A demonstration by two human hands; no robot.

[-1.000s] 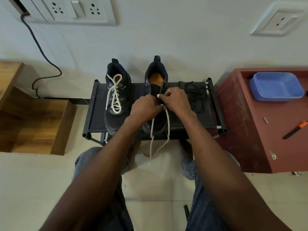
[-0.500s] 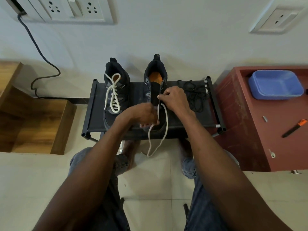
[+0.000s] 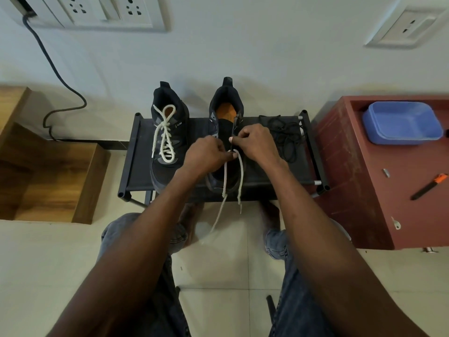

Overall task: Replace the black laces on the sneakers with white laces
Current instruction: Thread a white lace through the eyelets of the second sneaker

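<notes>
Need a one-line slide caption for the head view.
Both hands thread a white lace through the right sneaker; left sneaker already laced.

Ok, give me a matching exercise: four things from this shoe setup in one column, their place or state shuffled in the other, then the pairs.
Things:
1. left sneaker
2. right sneaker
3. black laces
4. blue tub

Place or state:
A. on the red cabinet
B. loose pile on the rack
C. fully laced in white
D. white lace ends dangling, both hands at it

Pairs: 1-C, 2-D, 3-B, 4-A
</notes>
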